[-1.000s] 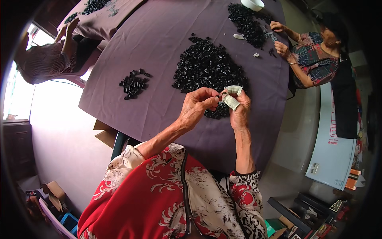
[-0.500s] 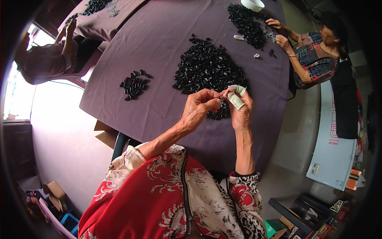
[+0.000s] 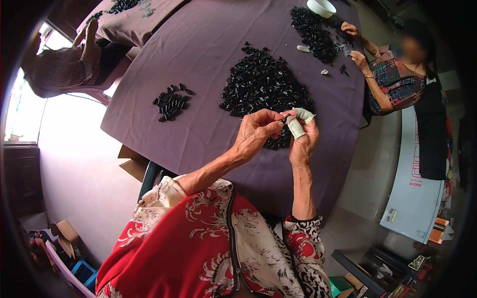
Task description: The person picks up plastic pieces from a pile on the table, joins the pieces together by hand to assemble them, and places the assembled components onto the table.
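Observation:
A small black piece (image 3: 285, 119) is pinched between the fingertips of my left hand (image 3: 252, 133). My right hand (image 3: 303, 141) is closed against the same piece from the other side; pale fabric finger covers (image 3: 296, 128) wrap its thumb and a finger. Just beyond both hands spreads a large heap of small glossy black pieces (image 3: 263, 82), partly hidden by them. To the left lies a smaller pile of like pieces (image 3: 170, 105). The exact kind of these pieces is too small to make out.
A purple cloth (image 3: 198, 64) covers the table. At the far right are another black heap (image 3: 313, 35), a white bowl (image 3: 322, 8) and a co-worker's hands (image 3: 360, 60). A second person (image 3: 62, 72) sits left at another table. Cardboard boxes (image 3: 133, 166) stand below the table's left edge.
My hands stay together; the left fingertips have shifted slightly, and the black piece between them shows more clearly. The whole view has moved a little.

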The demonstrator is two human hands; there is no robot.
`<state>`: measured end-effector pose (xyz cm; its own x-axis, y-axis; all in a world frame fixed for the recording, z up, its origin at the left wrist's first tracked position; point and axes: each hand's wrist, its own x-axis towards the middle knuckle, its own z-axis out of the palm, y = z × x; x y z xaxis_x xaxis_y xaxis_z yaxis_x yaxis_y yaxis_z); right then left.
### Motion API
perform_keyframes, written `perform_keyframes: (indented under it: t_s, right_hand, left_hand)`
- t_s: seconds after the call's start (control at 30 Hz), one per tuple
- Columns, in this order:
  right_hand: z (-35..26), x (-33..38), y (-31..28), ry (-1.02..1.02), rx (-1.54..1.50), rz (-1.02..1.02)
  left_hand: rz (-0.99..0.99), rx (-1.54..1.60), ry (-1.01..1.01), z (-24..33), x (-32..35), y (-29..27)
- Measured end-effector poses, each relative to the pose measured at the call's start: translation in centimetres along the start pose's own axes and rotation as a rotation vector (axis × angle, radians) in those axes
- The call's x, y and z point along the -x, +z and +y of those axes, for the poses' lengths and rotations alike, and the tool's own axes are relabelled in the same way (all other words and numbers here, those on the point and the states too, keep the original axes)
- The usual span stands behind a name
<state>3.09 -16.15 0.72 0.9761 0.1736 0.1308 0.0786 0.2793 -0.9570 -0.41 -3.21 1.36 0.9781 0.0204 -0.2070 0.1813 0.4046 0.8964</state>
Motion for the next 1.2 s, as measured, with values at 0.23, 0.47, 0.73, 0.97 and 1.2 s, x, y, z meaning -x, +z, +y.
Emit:
perform_keyframes:
  t_s: [0.23,0.47,0.73,0.97,1.2]
  right_hand:
    - [-0.1,0.4,0.1,-0.119,0.205,0.003]
    - [0.0,0.2,-0.9,-0.153,0.356,-0.076]
    - [-1.5,-0.3,-0.4,-0.611,1.306,-0.333]
    - [-0.3,0.2,-1.2,-0.591,1.281,-0.424]
    - [0.7,1.1,-1.5,-0.600,1.351,-0.446]
  left_hand:
    - [0.012,0.006,0.031,-0.3,-0.4,0.1]
    - [-0.014,0.050,-0.049,0.1,-0.5,-0.2]
    - [0.001,0.218,-0.179,-1.3,-0.6,-1.0]
    - [0.005,0.141,-0.186,-2.1,-0.2,-1.0]
    - [0.008,0.036,-0.235,-4.0,0.3,-1.8]
